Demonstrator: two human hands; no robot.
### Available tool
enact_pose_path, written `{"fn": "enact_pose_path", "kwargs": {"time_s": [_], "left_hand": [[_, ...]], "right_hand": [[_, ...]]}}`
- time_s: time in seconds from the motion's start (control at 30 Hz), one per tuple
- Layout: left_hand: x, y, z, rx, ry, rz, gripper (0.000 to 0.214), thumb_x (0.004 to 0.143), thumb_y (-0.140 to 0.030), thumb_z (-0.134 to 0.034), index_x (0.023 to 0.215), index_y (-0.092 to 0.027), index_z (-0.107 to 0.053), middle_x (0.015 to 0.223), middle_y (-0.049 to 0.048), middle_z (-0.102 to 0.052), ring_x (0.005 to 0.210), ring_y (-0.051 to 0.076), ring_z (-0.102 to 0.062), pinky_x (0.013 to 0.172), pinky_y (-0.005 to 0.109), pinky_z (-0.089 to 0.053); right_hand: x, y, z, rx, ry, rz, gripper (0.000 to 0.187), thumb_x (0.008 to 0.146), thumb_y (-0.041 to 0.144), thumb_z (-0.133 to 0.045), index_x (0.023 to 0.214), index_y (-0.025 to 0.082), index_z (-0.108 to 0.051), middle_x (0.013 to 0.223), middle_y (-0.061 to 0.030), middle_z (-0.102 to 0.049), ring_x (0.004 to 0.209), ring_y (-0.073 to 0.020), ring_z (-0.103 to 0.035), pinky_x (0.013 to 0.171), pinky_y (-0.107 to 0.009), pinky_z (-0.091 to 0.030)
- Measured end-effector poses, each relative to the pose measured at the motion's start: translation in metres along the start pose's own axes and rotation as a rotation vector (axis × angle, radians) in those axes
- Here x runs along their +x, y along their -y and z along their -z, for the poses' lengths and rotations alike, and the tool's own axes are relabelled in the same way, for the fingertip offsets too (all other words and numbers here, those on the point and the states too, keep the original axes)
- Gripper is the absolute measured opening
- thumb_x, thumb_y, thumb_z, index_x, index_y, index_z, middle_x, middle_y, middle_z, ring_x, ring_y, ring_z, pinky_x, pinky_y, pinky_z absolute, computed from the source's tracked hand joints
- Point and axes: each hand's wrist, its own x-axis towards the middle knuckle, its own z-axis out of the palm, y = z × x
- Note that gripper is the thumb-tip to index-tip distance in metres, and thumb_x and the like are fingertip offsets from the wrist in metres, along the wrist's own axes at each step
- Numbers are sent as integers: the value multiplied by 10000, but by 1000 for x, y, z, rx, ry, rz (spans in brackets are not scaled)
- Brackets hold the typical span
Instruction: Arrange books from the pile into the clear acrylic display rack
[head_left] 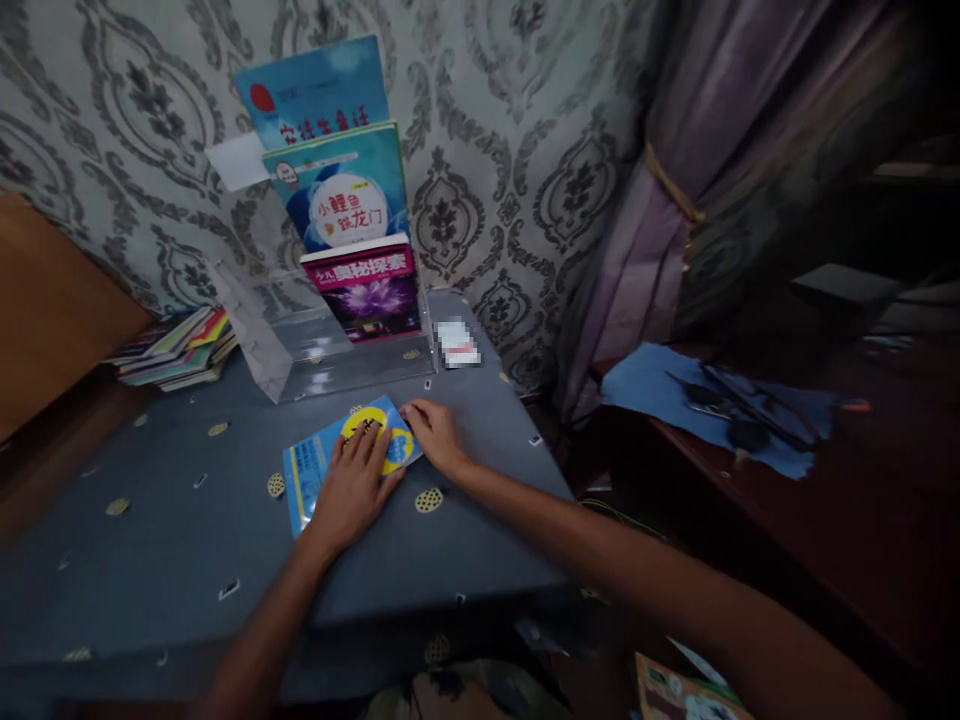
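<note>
A thin blue booklet with a yellow circle on its cover lies flat on the grey patterned tablecloth. My left hand rests flat on top of it, fingers stretched out. My right hand holds the booklet's far right corner, fingers curled over the edge. Just behind stands a clear acrylic display rack with three books upright in tiers: a purple one in front, a blue-green one in the middle and a light blue one at the back.
A stack of thin colourful books lies at the table's back left by a wooden board. A patterned wall and a tied purple curtain stand behind. To the right, a dark wooden surface carries a blue cloth with dark tools.
</note>
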Motion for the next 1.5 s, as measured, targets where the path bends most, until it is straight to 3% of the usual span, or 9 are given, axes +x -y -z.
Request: {"fn": "enact_pose_path", "kwargs": {"time_s": [0.27,0.57,0.9,1.17,1.5], "left_hand": [[1,-6,6,14,63,52,545,1031,-473,-438,1479,-167,-489,1542,149,-507,1454,321,-436,1183,560,-369],[4,-4,12,-5,94,42,543,1038,-474,-411,1479,-164,-482,1541,151,-506,1454,328,-429,1188,535,-354],[15,3,20,-48,193,-15,561,1028,-506,-402,1472,-173,-482,1520,171,-520,1417,371,-460,1132,567,-399],[22,0,13,-50,192,-8,573,1017,-494,-426,1478,-156,-470,1512,228,-502,1406,420,-454,1096,628,-407],[27,5,16,-53,162,-39,553,1016,-479,-438,1461,-156,-491,1463,208,-552,1363,397,-498,1069,585,-450]], "right_hand": [[-4,3,5,144,25,-34,231,959,326,-523,890,214,-713,915,-72,-773,854,-221,-720,766,-314,-557],[-5,3,10,228,51,-66,264,956,405,-533,973,205,-704,924,-67,-772,780,-194,-716,703,-302,-570],[-6,10,19,293,37,-120,490,871,637,-602,1046,188,-690,918,-85,-784,659,-158,-686,537,-240,-505],[-11,20,26,327,31,-149,518,867,671,-613,1075,203,-684,957,-93,-785,750,-186,-729,596,-265,-525],[-12,18,30,255,18,-88,500,892,650,-589,1061,189,-688,996,-104,-781,798,-202,-745,597,-269,-530]]}}
